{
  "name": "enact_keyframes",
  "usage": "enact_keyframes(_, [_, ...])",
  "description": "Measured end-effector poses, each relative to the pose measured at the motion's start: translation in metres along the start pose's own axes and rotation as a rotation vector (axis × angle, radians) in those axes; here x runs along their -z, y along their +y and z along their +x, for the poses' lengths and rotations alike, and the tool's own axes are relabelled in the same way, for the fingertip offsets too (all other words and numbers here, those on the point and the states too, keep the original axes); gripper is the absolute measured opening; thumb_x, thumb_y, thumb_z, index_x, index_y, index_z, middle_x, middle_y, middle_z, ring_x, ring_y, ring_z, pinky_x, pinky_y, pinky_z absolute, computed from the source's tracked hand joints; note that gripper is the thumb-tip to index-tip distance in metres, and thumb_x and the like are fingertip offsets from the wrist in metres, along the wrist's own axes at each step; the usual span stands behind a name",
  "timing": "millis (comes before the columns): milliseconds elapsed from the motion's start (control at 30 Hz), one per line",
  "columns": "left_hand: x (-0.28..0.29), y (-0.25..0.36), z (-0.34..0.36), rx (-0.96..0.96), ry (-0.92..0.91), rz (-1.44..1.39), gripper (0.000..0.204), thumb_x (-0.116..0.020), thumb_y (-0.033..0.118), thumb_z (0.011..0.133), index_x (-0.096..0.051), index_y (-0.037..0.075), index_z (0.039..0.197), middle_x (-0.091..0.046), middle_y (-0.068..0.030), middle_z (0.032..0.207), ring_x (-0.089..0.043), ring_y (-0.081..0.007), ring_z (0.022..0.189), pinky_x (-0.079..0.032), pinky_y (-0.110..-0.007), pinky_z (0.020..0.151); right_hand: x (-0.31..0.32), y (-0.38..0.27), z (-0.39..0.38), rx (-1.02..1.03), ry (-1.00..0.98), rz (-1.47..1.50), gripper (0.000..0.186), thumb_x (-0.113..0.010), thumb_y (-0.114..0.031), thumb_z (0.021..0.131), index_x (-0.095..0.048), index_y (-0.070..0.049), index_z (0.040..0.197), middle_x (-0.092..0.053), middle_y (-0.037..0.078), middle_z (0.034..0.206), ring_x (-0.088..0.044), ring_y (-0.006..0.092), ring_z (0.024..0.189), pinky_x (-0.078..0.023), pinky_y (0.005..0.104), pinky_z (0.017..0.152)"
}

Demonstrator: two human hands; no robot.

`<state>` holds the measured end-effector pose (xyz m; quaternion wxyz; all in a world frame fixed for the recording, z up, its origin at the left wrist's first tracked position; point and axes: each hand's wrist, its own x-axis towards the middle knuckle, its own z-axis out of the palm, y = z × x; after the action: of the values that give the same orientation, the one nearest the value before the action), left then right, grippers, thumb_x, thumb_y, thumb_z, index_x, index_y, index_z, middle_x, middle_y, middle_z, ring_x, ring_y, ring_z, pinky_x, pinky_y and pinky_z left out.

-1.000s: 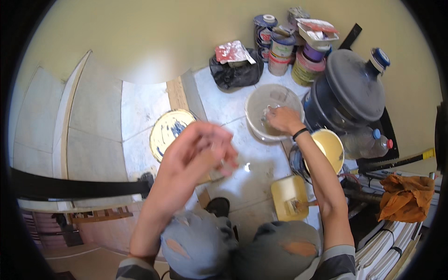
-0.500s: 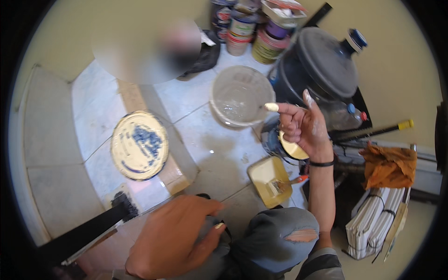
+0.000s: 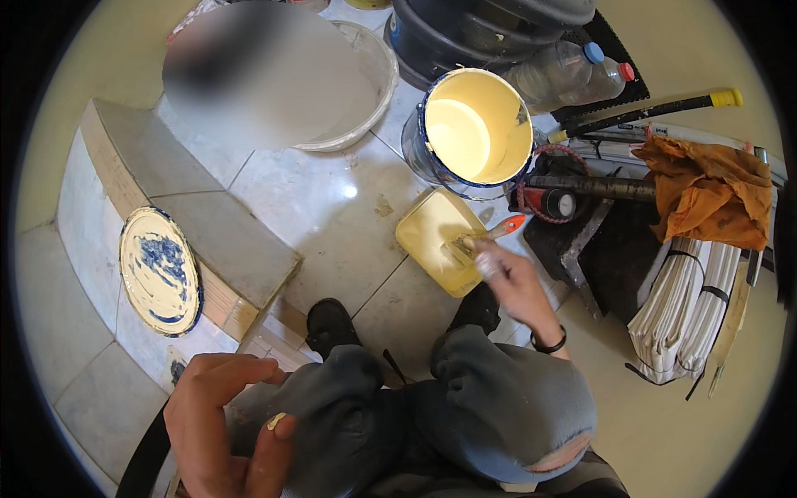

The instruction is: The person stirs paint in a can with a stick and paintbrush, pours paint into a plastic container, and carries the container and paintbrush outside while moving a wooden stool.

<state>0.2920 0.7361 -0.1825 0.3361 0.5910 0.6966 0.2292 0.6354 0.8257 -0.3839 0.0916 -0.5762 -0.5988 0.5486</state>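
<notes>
My right hand reaches down to a small yellow paint tray on the tiled floor, and its fingers close on a paintbrush with an orange handle lying across the tray. Just beyond the tray stands an open bucket of cream paint with a blue rim. My left hand rests low at my left knee with its fingers loosely apart and holds nothing. My knees in torn grey trousers fill the lower middle.
A paint-smeared round lid lies on a stone step at the left. A white basin stands behind it. At the right are plastic bottles, a long pole, an orange cloth and rolled white sheets.
My right hand has come down from beside the bucket to the brush in the tray. My left hand has dropped toward my knee. The view has tilted closer to the floor.
</notes>
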Motion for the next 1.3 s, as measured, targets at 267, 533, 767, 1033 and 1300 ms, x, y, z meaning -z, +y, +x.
enact_keyframes(267, [-0.027,-0.047,0.040,0.229,-0.372,-0.761,0.052,-0.065,0.028,0.091,-0.053,-0.007,0.126,-0.069,-0.0209,0.100,-0.070,-0.0275,0.091,-0.056,-0.038,0.086,-0.035,0.008,0.012,0.055,-0.230,-0.585,0.075,-0.073,-0.041,0.085,-0.054,0.002,0.144,-0.071,0.015,0.080,-0.071,0.0338,0.078,-0.053,0.0455,0.071])
enact_keyframes(533, [-0.255,-0.149,0.068,0.807,-0.766,-1.139,0.103,-0.031,0.081,0.098,-0.035,-0.004,0.154,-0.049,-0.0226,0.153,-0.046,-0.0348,0.143,-0.043,-0.047,0.109,-0.052,0.014,0.035,0.261,-0.282,-0.845,0.075,-0.071,-0.038,0.084,-0.053,0.006,0.141,-0.071,0.021,0.082,-0.071,0.0407,0.085,-0.053,0.0504,0.074])
enact_keyframes(767, [-0.258,-0.131,0.079,0.759,-0.765,-1.319,0.115,-0.021,0.091,0.091,-0.038,-0.002,0.156,-0.042,-0.0200,0.160,-0.023,-0.0325,0.156,-0.013,-0.057,0.122,-0.078,0.022,0.023,0.306,-0.278,-0.961,0.070,-0.070,-0.027,0.079,-0.056,0.015,0.134,-0.070,0.017,0.070,-0.072,0.0359,0.067,-0.056,0.0451,0.065])
enact_keyframes(1033, [-0.258,-0.135,0.074,0.796,-0.702,-1.372,0.117,-0.018,0.093,0.089,-0.041,-0.002,0.154,-0.041,-0.0210,0.160,-0.022,-0.0335,0.155,-0.003,-0.063,0.122,-0.022,0.027,0.010,0.309,-0.316,-0.460,0.068,-0.070,-0.023,0.082,-0.055,0.005,0.143,-0.068,0.016,0.072,-0.067,0.0285,0.061,-0.051,0.0405,0.060])
enact_keyframes(1300, [-0.261,-0.137,0.073,0.757,-0.702,-1.409,0.118,-0.016,0.092,0.090,-0.036,-0.003,0.157,-0.037,-0.0231,0.162,-0.016,-0.0366,0.157,0.001,-0.064,0.123,-0.042,0.064,-0.007,-0.131,-0.529,0.295,0.067,-0.063,-0.018,0.098,-0.039,-0.002,0.158,-0.054,-0.004,0.072,-0.046,0.0051,0.061,-0.037,0.0217,0.056])
